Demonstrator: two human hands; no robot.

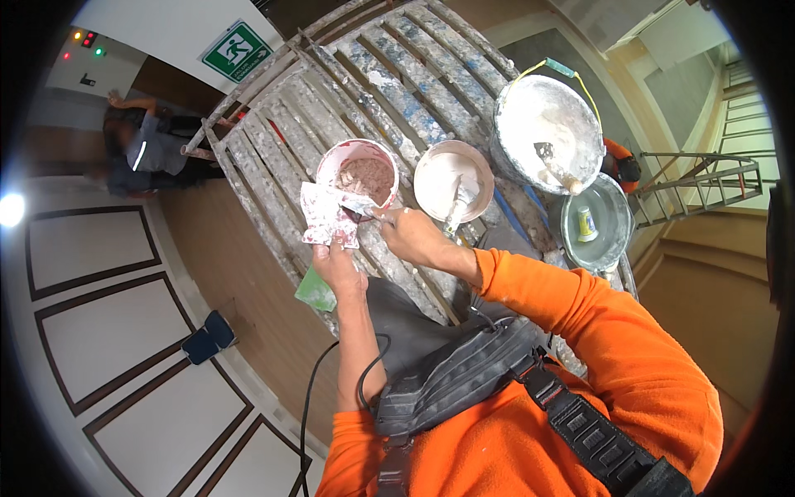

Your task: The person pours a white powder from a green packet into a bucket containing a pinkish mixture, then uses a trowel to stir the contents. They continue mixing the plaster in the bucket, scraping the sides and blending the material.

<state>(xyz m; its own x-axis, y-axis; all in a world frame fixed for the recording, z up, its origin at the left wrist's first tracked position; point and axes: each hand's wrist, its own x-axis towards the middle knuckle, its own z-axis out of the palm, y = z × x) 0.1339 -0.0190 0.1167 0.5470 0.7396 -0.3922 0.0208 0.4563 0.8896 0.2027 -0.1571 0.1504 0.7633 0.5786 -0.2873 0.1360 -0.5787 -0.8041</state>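
A plaster-spattered scaffold platform (397,91) fills the upper centre of the frame above a panelled wall. At centre, the left hand (338,267) grips a caked plastering hawk (329,215), fingers closed around its lower edge. Just right, the right hand (411,234) is closed on a putty knife (358,205) reaching over a pink bucket of brownish filler (362,176). A white bucket (452,180) stands beside it, a larger pail (550,132) in the upper right.

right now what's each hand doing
left hand: closed on a plaster-caked trowel
right hand: closed on a putty knife over the tub
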